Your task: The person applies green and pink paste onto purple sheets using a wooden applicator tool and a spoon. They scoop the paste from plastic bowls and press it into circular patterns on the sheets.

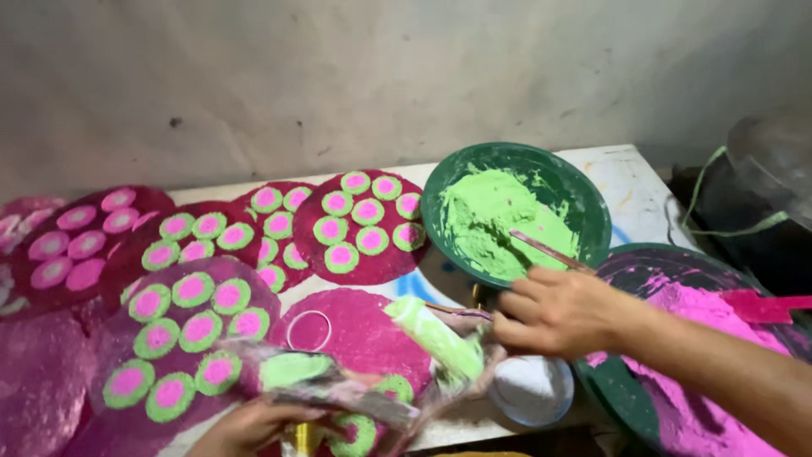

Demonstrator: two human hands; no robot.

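Note:
My right hand (554, 309) reaches in from the right and grips a thin stick (550, 251) whose tip lies in the green paste (491, 222) inside a dark green bowl (584, 182). My left hand (249, 427) sits at the bottom edge and holds a crumpled clear plastic bag (355, 385) smeared with green paste, a green-filled roll (436, 337) of it jutting up toward my right hand. Under the bag lies a magenta disc (359, 326) with a thin ring (309, 330) on it.
Several magenta discs (359, 224) dotted with green-and-pink circles cover the white table's left and middle. A dark bowl of pink paste (677, 338) with a pink scraper (765, 305) stands at right. A small white bowl (533, 389) sits near the front edge. A grey wall runs behind.

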